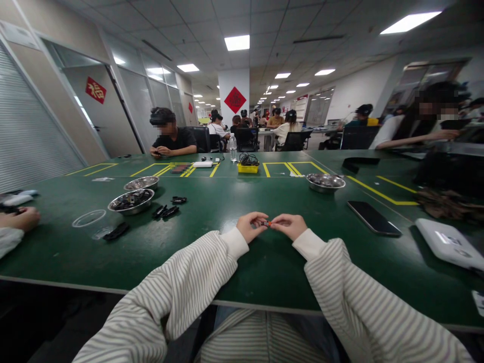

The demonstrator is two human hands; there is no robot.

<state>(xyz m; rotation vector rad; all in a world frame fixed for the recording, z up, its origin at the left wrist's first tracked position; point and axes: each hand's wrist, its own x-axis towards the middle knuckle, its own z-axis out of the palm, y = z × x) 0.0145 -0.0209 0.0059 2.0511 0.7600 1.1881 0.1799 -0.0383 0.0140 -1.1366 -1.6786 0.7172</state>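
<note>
Between my two hands, a little above the green table (212, 262), is a small dark part with orange on it (268, 224). The fingertips of my left hand (249, 227) pinch its left side. From the other side my right hand (291, 227) is closed at its orange end, thumb and forefinger together. Fingers cover much of the part, and it is too small to name its kind. Several black plastic pieces (165, 212) lie to the left, beside a metal bowl (130, 208) filled with more dark pieces.
Behind that bowl stands another metal bowl (142, 180); a third bowl (325, 188) is at right. A clear plastic tub (91, 222) lies at left, near another person's hand (28, 219). A phone (373, 218) and white case (449, 242) lie right. A yellow tray (248, 169) holds cables.
</note>
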